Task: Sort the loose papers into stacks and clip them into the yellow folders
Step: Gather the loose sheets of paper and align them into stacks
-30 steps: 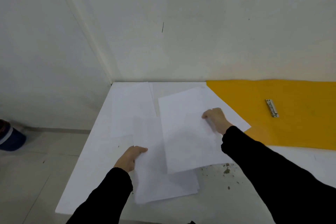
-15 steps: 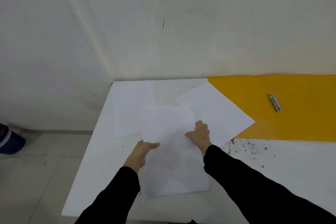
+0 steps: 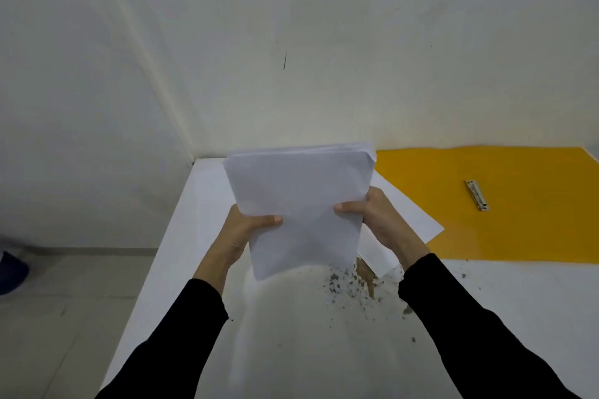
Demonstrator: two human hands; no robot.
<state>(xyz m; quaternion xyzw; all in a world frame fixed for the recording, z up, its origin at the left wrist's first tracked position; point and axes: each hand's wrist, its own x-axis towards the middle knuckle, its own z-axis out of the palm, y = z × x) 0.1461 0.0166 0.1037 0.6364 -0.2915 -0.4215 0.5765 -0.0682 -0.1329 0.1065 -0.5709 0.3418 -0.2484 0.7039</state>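
A stack of white papers [image 3: 301, 197] stands upright on its lower edge on the white table [image 3: 181, 236]. My left hand [image 3: 246, 230] grips its left side with the thumb across the front sheet. My right hand [image 3: 376, 217] grips its right side in the same way. Behind the stack a single white sheet [image 3: 408, 220] lies flat, its far corner overlapping the open yellow folder [image 3: 505, 223]. The folder lies flat at the right with its metal clip [image 3: 476, 194] showing near the middle.
The table stands in a room corner, with walls at the back and left. Dark specks and a brown stain [image 3: 359, 282] mark the tabletop in front of the stack. Tiled floor [image 3: 64, 301] lies left of the table's edge, with a dark blue object [image 3: 9, 269] on it.
The papers that lay spread flat on the table have been gathered and lifted upright into one stack between both hands. One sheet stays flat beside the folder.
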